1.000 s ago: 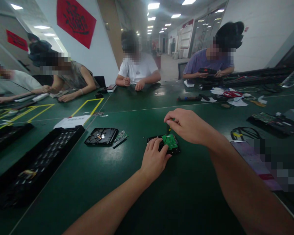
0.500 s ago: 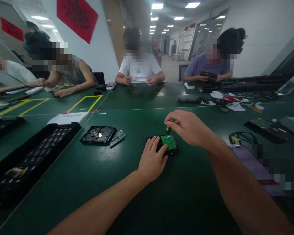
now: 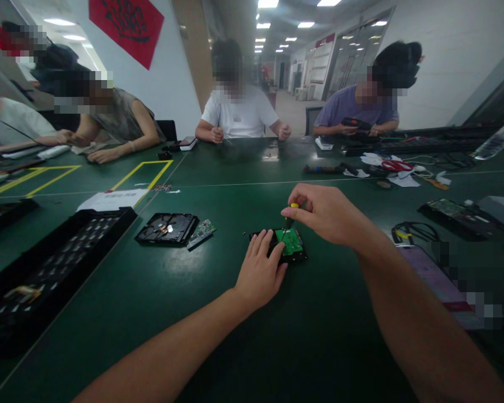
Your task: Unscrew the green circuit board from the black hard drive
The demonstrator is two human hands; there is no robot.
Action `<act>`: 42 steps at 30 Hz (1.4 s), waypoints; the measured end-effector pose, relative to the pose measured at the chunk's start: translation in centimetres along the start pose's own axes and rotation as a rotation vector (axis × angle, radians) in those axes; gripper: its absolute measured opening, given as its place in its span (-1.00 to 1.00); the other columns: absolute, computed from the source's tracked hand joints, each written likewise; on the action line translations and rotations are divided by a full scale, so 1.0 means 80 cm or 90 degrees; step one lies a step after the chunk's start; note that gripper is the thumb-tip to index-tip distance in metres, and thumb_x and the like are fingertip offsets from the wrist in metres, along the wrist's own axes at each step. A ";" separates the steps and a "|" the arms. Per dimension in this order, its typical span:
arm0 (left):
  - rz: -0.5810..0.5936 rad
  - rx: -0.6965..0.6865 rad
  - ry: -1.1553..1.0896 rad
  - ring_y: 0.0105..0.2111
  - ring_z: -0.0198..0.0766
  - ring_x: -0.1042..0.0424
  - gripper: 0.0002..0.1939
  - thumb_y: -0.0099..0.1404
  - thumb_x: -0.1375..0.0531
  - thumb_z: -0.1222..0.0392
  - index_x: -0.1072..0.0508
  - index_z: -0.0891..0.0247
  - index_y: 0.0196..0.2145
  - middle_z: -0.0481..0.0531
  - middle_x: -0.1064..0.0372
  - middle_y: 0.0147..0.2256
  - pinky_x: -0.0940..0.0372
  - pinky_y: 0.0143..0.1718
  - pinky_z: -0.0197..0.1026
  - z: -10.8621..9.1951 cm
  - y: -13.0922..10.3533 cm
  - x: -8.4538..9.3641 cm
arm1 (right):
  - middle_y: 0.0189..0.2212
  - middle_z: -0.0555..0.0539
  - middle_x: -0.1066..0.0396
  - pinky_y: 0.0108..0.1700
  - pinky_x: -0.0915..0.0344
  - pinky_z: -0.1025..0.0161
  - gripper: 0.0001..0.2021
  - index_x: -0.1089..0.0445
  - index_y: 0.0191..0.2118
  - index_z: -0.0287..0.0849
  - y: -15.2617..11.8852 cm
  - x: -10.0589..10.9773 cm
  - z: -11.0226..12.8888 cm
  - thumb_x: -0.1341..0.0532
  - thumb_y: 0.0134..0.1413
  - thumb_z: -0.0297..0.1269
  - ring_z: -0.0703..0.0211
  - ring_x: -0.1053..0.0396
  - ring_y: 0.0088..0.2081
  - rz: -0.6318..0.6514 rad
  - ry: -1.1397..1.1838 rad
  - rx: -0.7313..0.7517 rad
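With your left hand (image 3: 259, 271) laid open across the drive (image 3: 293, 243) on the table (image 3: 193, 305), press evenly, holding the screwdriver (image 3: 289, 222) gripped in your right hand's (image 3: 321, 215) fingers square to the board.

Dim overall, bright ceiling panels (image 3: 306, 24), soft glare on green tabletop (image 3: 187, 270), stretched edges

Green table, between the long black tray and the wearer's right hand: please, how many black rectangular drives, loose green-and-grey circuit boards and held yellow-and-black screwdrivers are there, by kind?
Black rectangular drives: 2, one under the left hand
Loose green-and-grey circuit board: 1
Yellow-and-black screwdriver, in the right hand: 1
Total: 4
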State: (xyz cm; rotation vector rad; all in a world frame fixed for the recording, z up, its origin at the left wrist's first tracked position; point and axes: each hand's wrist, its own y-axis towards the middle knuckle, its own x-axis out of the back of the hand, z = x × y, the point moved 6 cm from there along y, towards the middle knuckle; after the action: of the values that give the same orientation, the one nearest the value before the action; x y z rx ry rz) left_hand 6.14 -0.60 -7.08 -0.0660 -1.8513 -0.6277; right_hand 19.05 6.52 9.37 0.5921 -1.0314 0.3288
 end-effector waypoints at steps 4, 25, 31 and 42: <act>-0.014 0.026 -0.004 0.50 0.31 0.08 -0.56 0.49 -0.20 0.09 -0.38 0.19 0.27 0.35 0.04 0.48 -0.01 0.42 0.47 0.003 -0.002 0.001 | -0.20 -0.12 -0.60 -0.20 -0.25 0.22 -0.88 -0.57 -0.15 -0.16 0.001 0.000 0.002 -0.33 0.27 -0.27 0.14 -0.47 -0.30 -0.006 -0.001 0.022; 0.036 0.046 -0.004 0.52 0.33 0.19 -0.53 0.54 -0.15 -0.06 -0.34 0.04 0.32 0.22 0.16 0.51 0.06 0.45 0.43 0.009 -0.002 -0.005 | -0.27 -0.16 -0.62 -0.22 -0.21 0.17 -0.80 -0.52 -0.20 -0.19 0.001 -0.002 0.004 -0.24 0.38 -0.18 0.02 -0.51 -0.27 -0.022 -0.080 -0.059; 0.045 0.036 0.005 0.52 0.37 0.22 -0.54 0.56 -0.12 0.03 -0.31 -0.01 0.36 0.18 0.26 0.54 0.04 0.44 0.45 0.007 -0.003 -0.006 | -0.33 -0.15 -0.60 -0.28 -0.16 0.17 -0.72 -0.52 -0.25 -0.15 -0.001 0.000 0.001 -0.27 0.36 -0.04 0.01 -0.49 -0.31 -0.041 -0.136 -0.080; 0.064 0.016 0.017 0.52 0.42 0.24 -0.49 0.54 -0.15 0.08 -0.27 0.02 0.39 0.24 0.27 0.54 0.06 0.43 0.48 0.008 -0.004 -0.008 | -0.19 -0.19 -0.64 -0.07 -0.28 0.13 -0.79 -0.61 -0.17 -0.20 0.004 -0.002 0.009 -0.19 0.38 -0.35 -0.04 -0.53 -0.12 -0.037 -0.112 0.018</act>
State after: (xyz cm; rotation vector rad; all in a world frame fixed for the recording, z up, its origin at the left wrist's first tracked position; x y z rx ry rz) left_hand 5.73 -0.40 -7.87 -0.1329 -1.8181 -0.5329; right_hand 18.26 6.35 9.62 0.6848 -1.1771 0.2437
